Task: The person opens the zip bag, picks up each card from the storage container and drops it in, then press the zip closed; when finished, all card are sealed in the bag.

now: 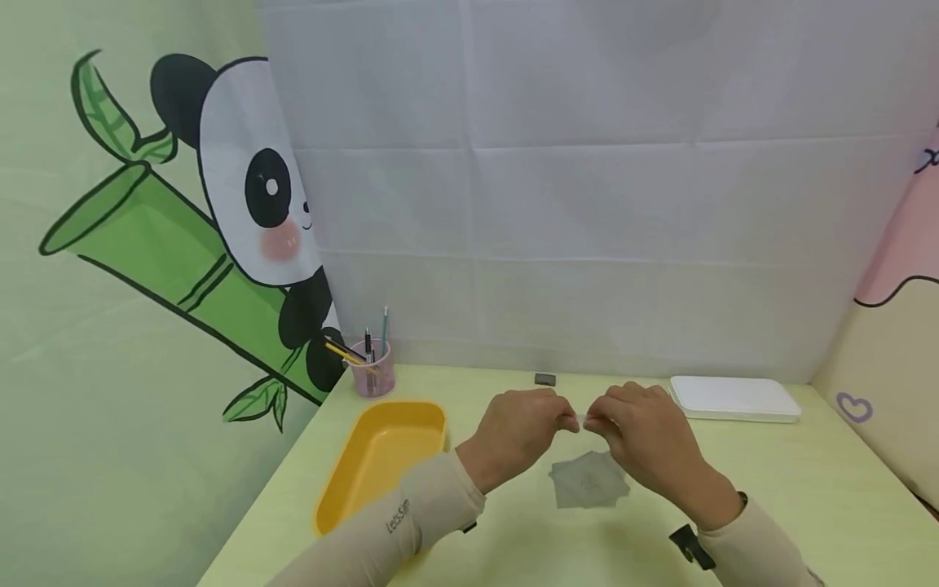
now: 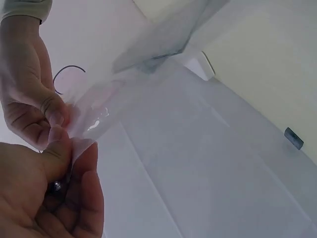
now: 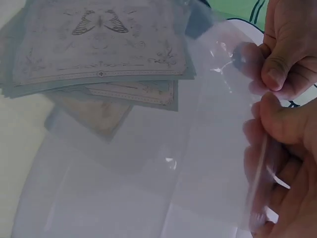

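Both hands pinch the top edge of a clear plastic bag point(image 3: 208, 163), their thumbs close together at its rim. My left hand point(image 1: 519, 432) grips from the left, fingers curled. Opposite it, my right hand point(image 1: 649, 440) pinches the edge with thumb and curled fingers. Along the rim by the right hand runs a pale strip, seen in the right wrist view. A stack of grey-blue paper sheets point(image 3: 99, 44) shows at the lower part of the bag, fanned unevenly, the front one printed with a butterfly and an ornate border. From the head view, the sheets point(image 1: 589, 479) appear below the hands.
A yellow tray point(image 1: 437, 424) stands left, partly behind the left forearm. Behind it is a pink mesh cup point(image 1: 376, 381) of pens and pencils. A small dark block point(image 1: 545, 379) lies at the table's back edge, and a white flat case point(image 1: 736, 398) at back right.
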The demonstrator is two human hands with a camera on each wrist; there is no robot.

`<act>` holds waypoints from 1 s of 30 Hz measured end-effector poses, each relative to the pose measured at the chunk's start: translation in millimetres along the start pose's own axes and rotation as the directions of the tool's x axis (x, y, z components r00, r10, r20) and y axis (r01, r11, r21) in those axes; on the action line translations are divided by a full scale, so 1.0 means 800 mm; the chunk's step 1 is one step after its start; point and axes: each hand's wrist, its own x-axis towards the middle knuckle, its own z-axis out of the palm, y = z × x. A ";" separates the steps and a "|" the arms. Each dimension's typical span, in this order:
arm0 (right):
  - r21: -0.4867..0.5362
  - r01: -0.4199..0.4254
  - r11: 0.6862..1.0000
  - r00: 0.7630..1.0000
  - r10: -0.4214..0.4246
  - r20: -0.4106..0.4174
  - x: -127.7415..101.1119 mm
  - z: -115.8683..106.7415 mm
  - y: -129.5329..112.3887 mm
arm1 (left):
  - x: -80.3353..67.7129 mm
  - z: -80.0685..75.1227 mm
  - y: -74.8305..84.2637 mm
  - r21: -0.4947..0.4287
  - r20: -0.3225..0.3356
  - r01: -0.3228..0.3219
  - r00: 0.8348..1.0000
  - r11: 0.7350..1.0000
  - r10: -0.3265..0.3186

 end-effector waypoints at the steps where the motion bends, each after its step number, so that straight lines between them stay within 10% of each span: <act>1: 0.002 -0.015 1.000 1.000 0.015 -0.003 -0.001 0.000 -0.001 | -0.002 0.001 0.000 -0.012 -0.011 -0.012 1.000 1.000 0.012; 18: 0.079 -0.055 0.995 0.996 0.060 -0.061 0.000 0.004 -0.009 | -0.005 -0.002 -0.003 -0.139 -0.197 -0.142 0.974 0.980 0.114; 30: 0.142 -0.317 0.938 0.938 0.288 0.193 -0.012 -0.020 -0.003 | -0.015 -0.012 -0.009 -0.265 -0.001 0.029 1.000 0.964 -0.030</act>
